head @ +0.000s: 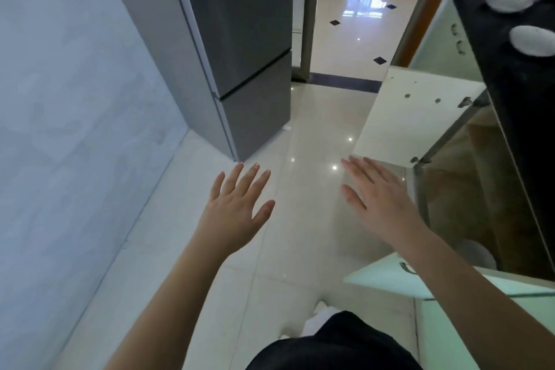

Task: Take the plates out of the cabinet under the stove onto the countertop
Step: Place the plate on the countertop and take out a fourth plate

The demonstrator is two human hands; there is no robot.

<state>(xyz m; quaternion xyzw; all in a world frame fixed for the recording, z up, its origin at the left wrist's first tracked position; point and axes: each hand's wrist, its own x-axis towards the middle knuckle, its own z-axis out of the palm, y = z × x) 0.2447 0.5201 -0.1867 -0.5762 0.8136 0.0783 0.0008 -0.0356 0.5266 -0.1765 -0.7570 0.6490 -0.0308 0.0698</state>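
While two white plates point(507, 0) already sit on the dark countertop point(492, 48) at upper right, a person stands in a narrow kitchen with both hands out over the tiled floor point(300, 135), each empty, flat and spread-fingered. The left hand point(237, 204) hovers toward the grey fridge point(240, 39); the right hand point(381, 198) hangs just beside the lower edge of an open white door point(411, 117) that swings out from the cabinet point(468, 189) below the counter. A second, pale green door point(399, 276) stands open nearer the body, under the right forearm. Inside the cabinet the view is dim and reflective; a pale rounded shape low down may be another plate, though that cannot be told for certain. Judged from here, the risks lie in the crowded opening: the right forearm could knock either open door on the way in, and any plate lifted from the dark interior could clip a door edge or the counter's lip and slip onto the hard tile.
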